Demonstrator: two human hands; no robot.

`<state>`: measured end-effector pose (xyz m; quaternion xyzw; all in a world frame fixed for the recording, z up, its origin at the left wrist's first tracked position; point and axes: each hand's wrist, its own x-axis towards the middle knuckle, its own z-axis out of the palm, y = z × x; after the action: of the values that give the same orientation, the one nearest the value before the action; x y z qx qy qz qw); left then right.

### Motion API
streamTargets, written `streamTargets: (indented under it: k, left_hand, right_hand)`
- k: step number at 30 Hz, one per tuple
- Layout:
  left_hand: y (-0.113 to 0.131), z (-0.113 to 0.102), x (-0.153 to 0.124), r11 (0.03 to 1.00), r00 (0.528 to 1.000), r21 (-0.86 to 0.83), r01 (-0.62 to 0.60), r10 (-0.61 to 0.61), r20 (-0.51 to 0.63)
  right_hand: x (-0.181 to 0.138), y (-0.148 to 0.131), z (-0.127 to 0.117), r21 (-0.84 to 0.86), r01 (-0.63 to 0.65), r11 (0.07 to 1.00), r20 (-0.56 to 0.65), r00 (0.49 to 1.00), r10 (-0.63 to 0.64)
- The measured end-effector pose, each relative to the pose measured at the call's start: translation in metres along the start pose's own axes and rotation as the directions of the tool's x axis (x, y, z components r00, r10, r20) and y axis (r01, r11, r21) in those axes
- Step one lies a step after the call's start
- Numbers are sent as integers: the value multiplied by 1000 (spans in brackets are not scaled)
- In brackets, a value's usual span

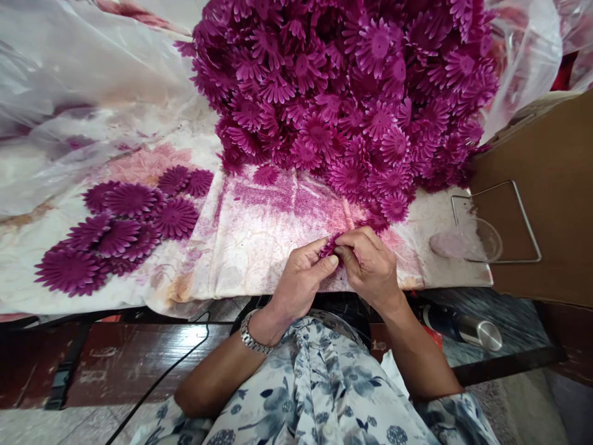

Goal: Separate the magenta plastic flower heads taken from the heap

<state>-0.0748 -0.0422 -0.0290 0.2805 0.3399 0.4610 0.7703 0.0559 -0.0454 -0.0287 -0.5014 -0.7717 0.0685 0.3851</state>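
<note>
At the far left, a cloudy plastic sheet (69, 68) lies over the stained, cloth-covered bench (250, 266), and nearer the person a loose cluster of purple flower pieces (130, 201) rests flat, overlapping. Toward the middle, a large heap of the same flowers (324, 105) rises from the bench's far side. The left hand (301, 272), below a metal wristband (252, 334), has thumb and fingers pinched on a purple flower piece (328, 246), which sits between both hands above the bench's near edge. The right hand (370, 262) pinches its other side with the fingertips. Farther right, a capped bottle (463, 327) lies on a dark surface below; a clear cup (491, 241) shows something pale pink inside, beside a bent wire frame (528, 222) and brown cardboard (556, 185).
</note>
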Motion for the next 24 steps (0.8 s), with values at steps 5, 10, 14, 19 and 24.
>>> streamTargets:
  k: [5, 10, 14, 19, 24]
  left_hand:
    - [-4, -6, 0, 997, 999, 72, -33, 33, -7]
    - [1, -13, -2, 966, 995, 255, -35, 10, 100]
    - [7, -7, -1, 898, 995, 430, -87, 57, 83]
    - [17, -13, -6, 695, 982, 698, -172, 67, 175]
    - [41, -30, -19, 632, 988, 760, -153, 115, 103]
  right_hand:
    - [2, 1, -7, 152, -105, 983, 52, 994, 98]
    - [4, -2, -14, 233, -217, 948, 116, 974, 194]
    - [4, -7, -12, 156, -161, 975, 76, 986, 151]
    - [4, -9, -28, 265, -217, 940, 276, 951, 142]
    - [3, 9, -66, 278, -321, 905, 264, 932, 249]
